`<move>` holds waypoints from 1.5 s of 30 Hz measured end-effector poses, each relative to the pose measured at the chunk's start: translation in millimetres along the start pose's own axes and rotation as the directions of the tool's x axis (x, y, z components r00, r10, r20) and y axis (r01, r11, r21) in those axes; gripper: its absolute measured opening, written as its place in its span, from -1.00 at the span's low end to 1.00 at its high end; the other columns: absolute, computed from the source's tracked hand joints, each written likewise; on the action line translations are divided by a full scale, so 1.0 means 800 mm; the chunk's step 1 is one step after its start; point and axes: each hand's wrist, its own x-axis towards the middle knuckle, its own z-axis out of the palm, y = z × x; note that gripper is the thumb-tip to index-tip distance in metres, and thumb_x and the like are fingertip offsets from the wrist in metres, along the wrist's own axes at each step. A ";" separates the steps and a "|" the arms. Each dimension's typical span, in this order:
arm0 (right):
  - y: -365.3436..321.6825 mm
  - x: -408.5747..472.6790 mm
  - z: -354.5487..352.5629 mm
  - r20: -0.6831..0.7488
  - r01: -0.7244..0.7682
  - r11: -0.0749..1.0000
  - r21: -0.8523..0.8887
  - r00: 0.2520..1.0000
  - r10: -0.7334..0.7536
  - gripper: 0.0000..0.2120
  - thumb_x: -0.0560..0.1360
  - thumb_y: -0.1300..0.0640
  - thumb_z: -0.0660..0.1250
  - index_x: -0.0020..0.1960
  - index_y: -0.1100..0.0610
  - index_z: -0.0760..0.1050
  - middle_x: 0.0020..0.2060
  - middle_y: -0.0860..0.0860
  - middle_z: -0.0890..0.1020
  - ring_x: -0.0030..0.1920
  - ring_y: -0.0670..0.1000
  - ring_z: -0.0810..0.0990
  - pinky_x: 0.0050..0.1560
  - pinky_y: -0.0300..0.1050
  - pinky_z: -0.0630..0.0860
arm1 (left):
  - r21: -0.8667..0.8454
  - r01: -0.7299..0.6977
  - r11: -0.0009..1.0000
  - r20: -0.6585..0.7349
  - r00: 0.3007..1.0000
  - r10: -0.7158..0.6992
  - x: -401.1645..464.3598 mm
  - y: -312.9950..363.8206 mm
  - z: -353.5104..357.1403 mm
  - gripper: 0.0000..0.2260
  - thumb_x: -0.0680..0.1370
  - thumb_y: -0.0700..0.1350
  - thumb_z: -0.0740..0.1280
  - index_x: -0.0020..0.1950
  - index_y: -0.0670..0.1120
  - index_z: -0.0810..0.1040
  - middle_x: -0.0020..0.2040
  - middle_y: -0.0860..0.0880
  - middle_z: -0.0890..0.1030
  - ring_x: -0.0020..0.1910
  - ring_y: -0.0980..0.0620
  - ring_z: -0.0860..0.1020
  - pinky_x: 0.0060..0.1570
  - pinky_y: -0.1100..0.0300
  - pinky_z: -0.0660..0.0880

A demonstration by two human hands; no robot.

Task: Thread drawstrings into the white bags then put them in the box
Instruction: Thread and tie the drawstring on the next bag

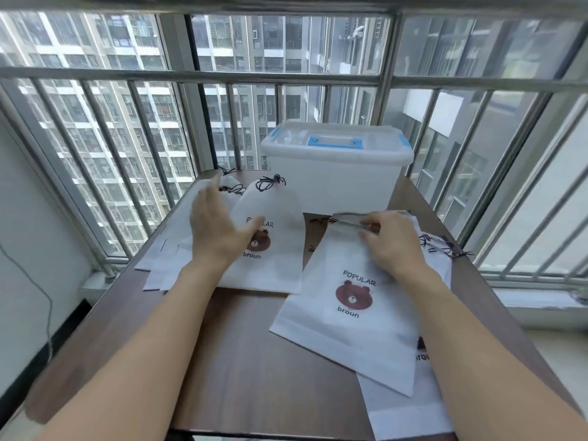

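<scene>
Head camera view shows the right hand (389, 240) with its fingers curled down onto the top hem of the nearer white bag (353, 300), pinching at the channel where a dark drawstring (342, 219) runs; how much cord is actually between the fingertips cannot be made out. That hem lies crosswise just beyond those fingers, while the bag's long axis runs from the hem back toward the person, slightly slanted to the left. The left hand (219, 230) hovers flat and spread, fingers straight, holding nothing, over a second bag (270, 249) whose knotted cord (270, 183) bunches at its far end. So the working hem sits to the right of the left hand and close to it, and the likely next move is for that hand to cross over and steady the hem. More bags lie beneath both on the brown table (254, 361). Beyond them, at the far edge, stands the lidded translucent box (334, 179), well apart from either hand.
</scene>
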 end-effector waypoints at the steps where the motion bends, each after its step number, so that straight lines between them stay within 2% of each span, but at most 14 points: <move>1: -0.001 0.002 -0.007 0.009 0.027 0.998 0.050 1.000 -0.028 -0.84 0.50 0.16 0.45 0.07 0.13 0.68 -0.04 0.07 0.68 0.02 0.08 0.62 0.10 -0.14 0.48 | 0.031 -0.067 0.997 -0.061 0.996 0.068 0.001 0.010 -0.005 -0.20 0.36 0.05 0.57 0.47 -0.15 0.28 0.33 -0.11 0.43 0.37 -0.16 0.38 0.41 -0.10 0.30; 4: 0.002 0.006 -0.036 0.051 0.053 0.975 0.216 0.997 -0.065 -0.94 0.52 0.16 0.46 -0.02 0.06 0.68 -0.12 0.03 0.64 -0.10 0.00 0.58 -0.05 -0.24 0.41 | -0.042 -0.308 0.950 -0.203 0.934 0.294 -0.001 0.059 -0.012 -0.41 0.42 -0.07 0.48 0.40 -0.20 0.38 0.31 -0.16 0.45 0.35 -0.15 0.40 0.40 -0.05 0.32; 7: 0.011 0.000 -0.060 0.116 0.015 0.860 0.511 0.990 -0.086 -0.90 0.57 0.17 0.40 -0.10 0.01 0.61 -0.23 -0.04 0.62 -0.26 -0.13 0.51 -0.25 -0.38 0.38 | -0.248 -0.405 0.880 -0.067 0.914 0.401 -0.017 0.102 0.003 -0.77 0.51 -0.09 0.44 0.11 -0.16 0.58 0.10 -0.06 0.58 0.09 0.04 0.54 0.11 0.18 0.48; 9: 0.015 -0.003 -0.069 0.119 -0.002 0.748 0.663 0.988 -0.102 -0.90 0.59 0.21 0.36 -0.07 0.06 0.59 -0.29 -0.10 0.62 -0.33 -0.18 0.51 -0.31 -0.40 0.38 | -0.402 -0.148 0.903 0.239 0.935 0.260 -0.027 0.117 0.012 -0.74 0.55 0.09 0.40 0.07 -0.08 0.61 0.02 0.07 0.61 -0.03 0.20 0.57 -0.05 0.20 0.52; 12: 0.018 -0.004 -0.079 0.172 -0.069 0.576 0.814 0.977 -0.127 -0.95 0.53 0.15 0.39 -0.03 0.10 0.60 -0.28 -0.07 0.64 -0.30 -0.11 0.58 -0.29 -0.32 0.50 | -0.459 0.291 0.839 0.649 0.755 0.093 -0.035 0.110 0.026 -0.50 0.39 0.28 0.46 0.23 0.06 0.56 0.09 0.12 0.62 0.04 0.25 0.60 0.07 0.14 0.56; 15: 0.022 0.000 -0.084 0.179 -0.125 0.423 0.897 0.980 -0.090 -0.95 0.49 0.13 0.40 -0.07 0.07 0.62 -0.24 0.00 0.66 -0.28 -0.04 0.62 -0.28 -0.20 0.59 | -0.423 0.294 0.857 0.816 0.536 0.219 -0.047 0.092 0.028 -0.56 0.37 0.19 0.51 0.17 0.04 0.60 0.04 0.06 0.70 0.04 0.04 0.67 0.12 -0.06 0.58; 18: 0.029 0.003 -0.088 0.146 -0.122 0.303 0.945 0.987 -0.059 -0.96 0.50 0.17 0.38 -0.06 0.08 0.61 -0.24 0.01 0.66 -0.27 -0.04 0.63 -0.28 -0.18 0.60 | -0.484 0.378 0.790 0.799 0.558 0.223 -0.049 0.097 0.025 -0.39 0.56 0.33 0.22 0.27 -0.18 0.57 -0.02 0.07 0.72 0.02 0.11 0.67 0.13 0.06 0.57; 22: 0.006 -0.002 -0.053 0.147 -0.031 0.613 0.789 0.979 -0.139 -0.88 0.54 0.25 0.41 -0.10 0.05 0.64 -0.27 0.00 0.66 -0.29 -0.08 0.56 -0.23 -0.25 0.50 | -0.529 0.634 0.565 0.827 0.536 0.172 -0.036 0.093 0.032 -0.16 0.28 0.50 0.39 0.26 -0.14 0.60 0.14 -0.11 0.68 0.08 -0.02 0.65 0.05 0.17 0.56; 26: -0.027 -0.009 -0.009 0.158 0.140 0.799 0.584 0.947 -0.281 -0.87 0.50 0.15 0.49 -0.09 -0.09 0.66 -0.22 -0.02 0.69 -0.23 -0.12 0.56 -0.16 -0.28 0.45 | -0.551 0.639 0.536 0.756 0.655 -0.003 -0.041 0.097 0.041 -0.72 0.48 -0.15 0.52 0.16 -0.12 0.62 0.05 -0.22 0.70 -0.09 -0.09 0.68 -0.08 0.07 0.63; 28: -0.024 -0.007 -0.017 0.196 0.115 0.853 0.509 0.949 -0.245 -0.85 0.51 0.03 0.47 0.07 -0.07 0.63 -0.08 -0.13 0.67 -0.12 -0.16 0.61 -0.07 -0.30 0.50 | -0.605 0.637 0.478 0.707 0.706 -0.046 -0.044 0.096 0.042 -0.66 0.47 -0.28 0.49 0.21 -0.08 0.60 0.05 -0.21 0.70 -0.05 -0.12 0.68 0.01 0.02 0.63; 32: 0.004 -0.006 -0.042 0.366 -0.117 0.886 0.449 0.929 -0.062 -0.68 0.54 -0.19 0.36 -0.02 0.07 0.63 -0.23 -0.05 0.61 -0.28 0.00 0.51 -0.18 -0.11 0.41 | -0.610 0.561 0.559 0.601 0.788 -0.136 -0.039 0.085 0.040 -0.64 0.46 -0.19 0.52 0.23 0.01 0.58 0.12 -0.10 0.68 -0.03 0.02 0.68 -0.03 0.16 0.62; 35: 0.005 -0.009 -0.045 0.360 -0.148 0.847 0.511 0.931 -0.055 -0.61 0.60 -0.07 0.34 -0.28 0.16 0.58 -0.42 -0.01 0.49 -0.41 -0.02 0.39 -0.32 -0.16 0.31 | -0.603 0.534 0.593 0.555 0.814 -0.169 -0.042 0.085 0.040 -0.71 0.51 -0.16 0.49 0.20 -0.03 0.57 -0.04 -0.03 0.68 -0.24 0.19 0.65 -0.25 0.36 0.53; 38: 0.009 -0.005 -0.045 0.303 -0.112 0.862 0.495 0.952 -0.050 -0.62 0.59 -0.03 0.37 -0.22 0.25 0.60 -0.40 0.03 0.47 -0.38 -0.01 0.36 -0.34 -0.16 0.27 | -0.609 0.565 0.557 0.526 0.813 -0.250 -0.044 0.093 0.044 -0.84 0.61 -0.05 0.35 0.14 -0.07 0.60 -0.16 0.08 0.64 -0.31 0.27 0.58 -0.27 0.45 0.49; 45: 0.012 -0.001 -0.052 0.113 -0.003 0.919 0.395 0.993 -0.045 -0.45 0.56 -0.10 0.39 -0.43 0.20 0.31 -0.54 -0.05 0.21 -0.50 -0.06 0.14 -0.42 -0.20 0.12 | -0.734 0.605 0.308 0.475 0.782 -0.403 -0.031 0.083 0.045 -0.68 0.69 0.03 0.18 -0.14 -0.05 0.60 -0.09 -0.10 0.68 -0.13 -0.08 0.65 0.00 0.00 0.58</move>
